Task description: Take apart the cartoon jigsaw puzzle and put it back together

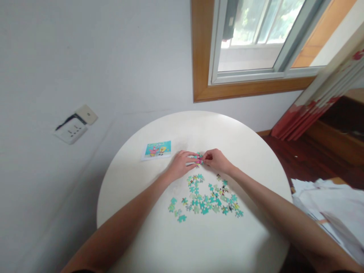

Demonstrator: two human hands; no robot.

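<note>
Head view: small pink-and-teal cluster of cardboard jigsaw pieces (pixel 200 160) lies just right of frame centre, on a round white table (pixel 148 242). Left hand (pixel 181 165), at the cluster's left, is flat with fingers apart, fingertips touching it. Right hand (pixel 218 160), at its right edge, has thumb and forefinger drawn together; whether a piece sits between them cannot be told. Loose teal and yellow-green jigsaw pieces (pixel 205 209) spread lower centre, below both hands. Blue rectangular cartoon picture sheet (pixel 158 149) lies left of the left hand.
</note>
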